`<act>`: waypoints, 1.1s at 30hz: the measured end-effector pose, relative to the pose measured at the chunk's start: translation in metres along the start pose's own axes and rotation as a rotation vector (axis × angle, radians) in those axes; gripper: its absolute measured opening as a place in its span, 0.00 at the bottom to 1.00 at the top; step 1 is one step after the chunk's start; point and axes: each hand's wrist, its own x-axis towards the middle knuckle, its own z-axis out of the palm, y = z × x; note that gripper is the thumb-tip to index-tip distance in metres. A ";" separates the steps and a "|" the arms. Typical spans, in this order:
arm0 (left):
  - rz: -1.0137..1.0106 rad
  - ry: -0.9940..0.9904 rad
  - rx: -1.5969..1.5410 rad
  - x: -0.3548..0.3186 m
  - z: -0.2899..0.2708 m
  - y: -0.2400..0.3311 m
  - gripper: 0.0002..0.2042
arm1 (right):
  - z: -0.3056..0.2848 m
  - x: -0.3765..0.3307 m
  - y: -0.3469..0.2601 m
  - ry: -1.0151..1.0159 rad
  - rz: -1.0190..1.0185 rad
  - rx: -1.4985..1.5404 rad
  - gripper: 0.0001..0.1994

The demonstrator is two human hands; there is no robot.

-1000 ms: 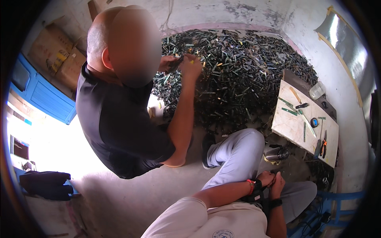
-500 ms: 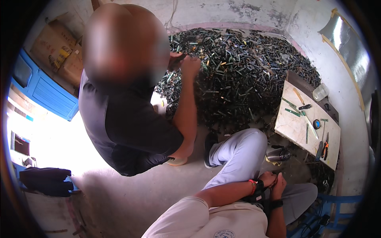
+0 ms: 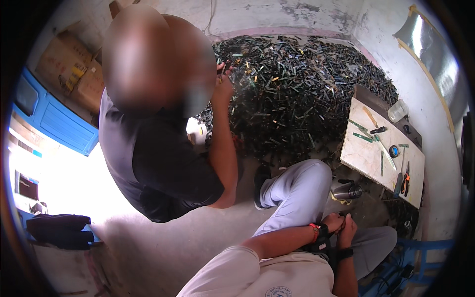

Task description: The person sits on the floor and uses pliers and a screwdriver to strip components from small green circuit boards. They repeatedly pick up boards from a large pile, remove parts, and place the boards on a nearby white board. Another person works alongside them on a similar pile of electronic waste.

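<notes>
My left hand (image 3: 333, 222), with a red bead bracelet and a dark band at its wrist, is closed in front of my lap. Beside it my right hand (image 3: 349, 226), a dark band on its wrist too, is also closed. The fingers meet around something small and dark that I cannot make out. Both hands hang between my knees, near the grey-trousered leg (image 3: 299, 190). On the left, a co-worker in a dark shirt (image 3: 173, 163) bends forward; that person's hand (image 3: 223, 84) is up near the pile, with a thin dark piece at its fingers.
A large heap of thin dark and green strips (image 3: 297, 89) covers the floor ahead. At right stands a pale board (image 3: 363, 153) bearing pliers (image 3: 406, 180), a tape roll (image 3: 394, 151) and a clear jar (image 3: 397, 111). A metal flask (image 3: 349, 191) stands below it.
The co-worker's hands have shifted left, and their raised forearm has swung in the same direction. My two hands remain together in nearly the same place.
</notes>
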 end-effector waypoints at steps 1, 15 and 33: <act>0.011 0.002 0.006 0.000 0.000 0.000 0.19 | -0.001 0.001 0.001 -0.002 -0.006 -0.009 0.24; 0.005 0.004 0.010 0.003 0.000 -0.005 0.19 | 0.001 0.000 -0.003 -0.005 -0.019 -0.049 0.22; -0.016 -0.022 0.043 0.003 0.000 -0.003 0.17 | -0.002 0.002 0.001 0.004 -0.025 -0.067 0.22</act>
